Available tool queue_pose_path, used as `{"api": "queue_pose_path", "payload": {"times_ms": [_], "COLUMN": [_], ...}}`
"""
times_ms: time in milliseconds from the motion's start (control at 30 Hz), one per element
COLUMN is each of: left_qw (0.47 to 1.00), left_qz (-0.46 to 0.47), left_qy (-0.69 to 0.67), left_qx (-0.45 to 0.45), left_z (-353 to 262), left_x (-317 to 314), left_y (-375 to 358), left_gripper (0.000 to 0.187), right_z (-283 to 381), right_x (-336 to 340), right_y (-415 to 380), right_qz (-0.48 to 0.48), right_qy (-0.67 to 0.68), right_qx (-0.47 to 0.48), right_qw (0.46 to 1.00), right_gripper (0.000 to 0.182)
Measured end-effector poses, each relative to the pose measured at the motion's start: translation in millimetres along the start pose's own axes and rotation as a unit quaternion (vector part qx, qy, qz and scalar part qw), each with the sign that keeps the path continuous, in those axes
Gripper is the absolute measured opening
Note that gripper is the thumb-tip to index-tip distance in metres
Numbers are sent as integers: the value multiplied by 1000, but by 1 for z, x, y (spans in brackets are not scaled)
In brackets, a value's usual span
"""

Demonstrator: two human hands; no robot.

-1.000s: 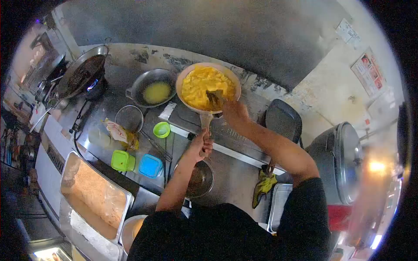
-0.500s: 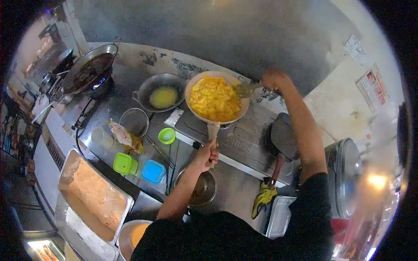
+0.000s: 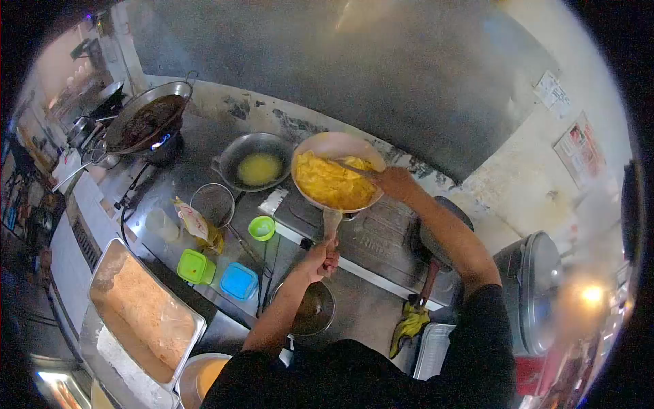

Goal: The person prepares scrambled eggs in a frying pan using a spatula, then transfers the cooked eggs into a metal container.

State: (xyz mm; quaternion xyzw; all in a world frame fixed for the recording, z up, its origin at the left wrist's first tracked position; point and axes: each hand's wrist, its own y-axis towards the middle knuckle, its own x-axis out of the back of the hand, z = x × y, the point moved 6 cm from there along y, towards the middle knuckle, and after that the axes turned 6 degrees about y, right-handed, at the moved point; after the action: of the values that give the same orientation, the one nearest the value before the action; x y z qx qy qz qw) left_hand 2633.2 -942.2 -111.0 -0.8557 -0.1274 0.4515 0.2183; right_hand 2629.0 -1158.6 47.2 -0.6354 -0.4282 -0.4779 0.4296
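Observation:
My left hand (image 3: 321, 261) is wrapped round the pale handle of a frying pan (image 3: 346, 144) on the stove (image 3: 371, 232). Yellow egg (image 3: 332, 184) lies in the pan, heaped towards its left and front, and the bare far inner wall shows. At the pan's right edge, my right hand (image 3: 395, 184) grips a spatula (image 3: 355, 168), whose blade reaches into the egg and is partly hidden. Just left of the pan stands a dark wok (image 3: 235, 146) with yellow liquid in it.
A large wok (image 3: 163, 102) of dark oil sits over a lit burner at far left. Nearby are a strainer (image 3: 212, 204), an oil pouch (image 3: 197, 221), green and blue tubs (image 3: 238, 281), and a crumb tray (image 3: 197, 327). Another dark pan (image 3: 439, 235) lies right of the stove.
My right hand has come left and down, bringing the spatula from the pan's right rim into the egg. The egg has shifted away from the far wall; my left hand keeps its grip.

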Motion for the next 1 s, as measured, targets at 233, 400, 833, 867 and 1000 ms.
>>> {"api": "queue_pose_path", "payload": {"times_ms": [233, 400, 833, 867, 1000], "left_qw": [1000, 999, 999, 1000, 1000], "left_qz": [6, 16, 3, -7, -4], "left_qy": [-27, -30, -35, -31, -14], "left_qx": [-13, -6, 4, 0, -3], "left_z": [4, 3, 2, 3, 0], "left_x": [6, 3, 2, 3, 3], "left_y": [6, 4, 3, 3, 1], "left_gripper": [29, 30, 30, 30, 28], "right_z": [12, 8, 83, 88, 69], "right_x": [-21, 49, 36, 36, 53], "right_y": [-68, -107, -46, -41, -23], "right_qz": [-5, 35, -6, -36, -180], "right_qy": [-66, -134, 101, 142, 63], "right_qx": [-15, -31, -56, -60, -41], "right_qw": [998, 990, 993, 987, 981], "right_gripper": [36, 47, 22, 22, 18]}}
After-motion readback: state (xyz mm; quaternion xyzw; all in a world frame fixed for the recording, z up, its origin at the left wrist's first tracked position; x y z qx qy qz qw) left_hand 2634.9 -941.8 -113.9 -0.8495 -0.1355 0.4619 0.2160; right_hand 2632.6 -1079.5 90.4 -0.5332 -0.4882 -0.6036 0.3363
